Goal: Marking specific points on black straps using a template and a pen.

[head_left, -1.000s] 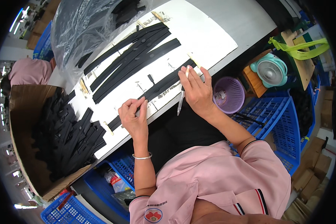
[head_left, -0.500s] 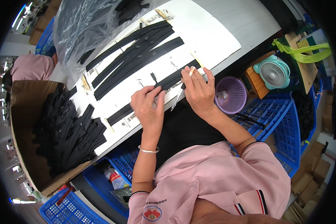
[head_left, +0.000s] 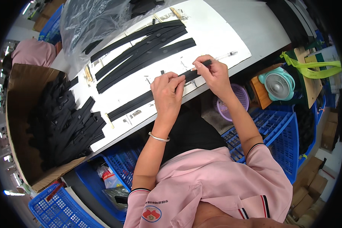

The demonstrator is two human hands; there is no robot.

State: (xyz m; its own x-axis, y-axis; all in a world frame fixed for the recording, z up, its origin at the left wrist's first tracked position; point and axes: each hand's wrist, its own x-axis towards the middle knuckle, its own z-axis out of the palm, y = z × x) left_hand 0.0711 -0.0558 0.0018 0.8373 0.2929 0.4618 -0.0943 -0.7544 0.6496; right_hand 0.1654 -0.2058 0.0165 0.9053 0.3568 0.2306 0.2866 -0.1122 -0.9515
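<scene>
A long black fabric strip lies along the near edge of the white board. My left hand is closed at the strip's right part, thumb and forefinger together on it. My right hand pinches a pen with a clear barrel and black grip, its tip down at the strip just right of my left fingers. Several more black strips lie side by side farther up the board. A small yellowish stop sits at the held strip's left end.
At left a cardboard box holds a heap of black strips. Plastic sheeting covers the far left. To the right are a purple basket, a turquoise fan and blue crates. A person in pink is at far left.
My left hand has moved right along the strip, closing its fingers on it. My right hand has shifted right and up, and the pen now slants with its tip at the strip.
</scene>
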